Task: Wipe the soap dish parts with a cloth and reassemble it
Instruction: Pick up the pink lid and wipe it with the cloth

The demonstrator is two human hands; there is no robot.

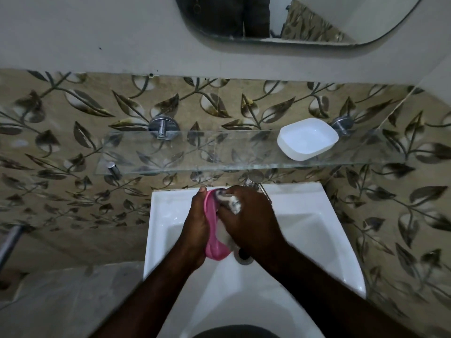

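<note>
Centrally, over the white sink (pixel 329 240), our left hand (pixel 195 230) grips the pink soap dish part (pixel 212 237) while our right hand (pixel 251 215) presses a bunched cloth (pixel 231 202) inside; the white tray (pixel 307 139) sits upper right on the glass shelf (pixel 195 150).

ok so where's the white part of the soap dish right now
In the head view, the white tray sits on the glass shelf at its right end, beside a chrome bracket, above the sink.

Left hand (pixel 195 228): grips pink dish part (pixel 213 230) above white sink (pixel 317 230). Right hand (pixel 249 215): presses white cloth (pixel 231 202) against pink part. White dish part (pixel 308 139): on glass shelf (pixel 195 154), right end, open side up. Mirror (pixel 292 18): above.
</note>
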